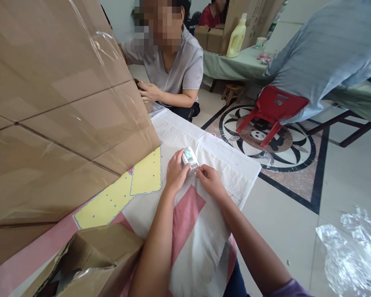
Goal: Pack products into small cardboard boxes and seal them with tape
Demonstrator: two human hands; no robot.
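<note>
In the head view, my left hand (177,170) is closed around the left side of a small white box-like item (188,155). A greenish panel shows on the item's top face, and its exact kind is unclear. Thumb and fingers of my right hand (208,178) are pinched together at the item's near right corner. Whatever sits between those right fingertips is too small to make out. Both hands are above a table covered with a white and pink cloth (191,243).
Stacked taped cartons (62,103) rise at the left, beside yellow scalloped sheets (146,173). An open carton (111,255) stands near my left forearm. Across the table a person (173,78) crouches. A red chair (278,105) and clear plastic wrap (346,255) are right.
</note>
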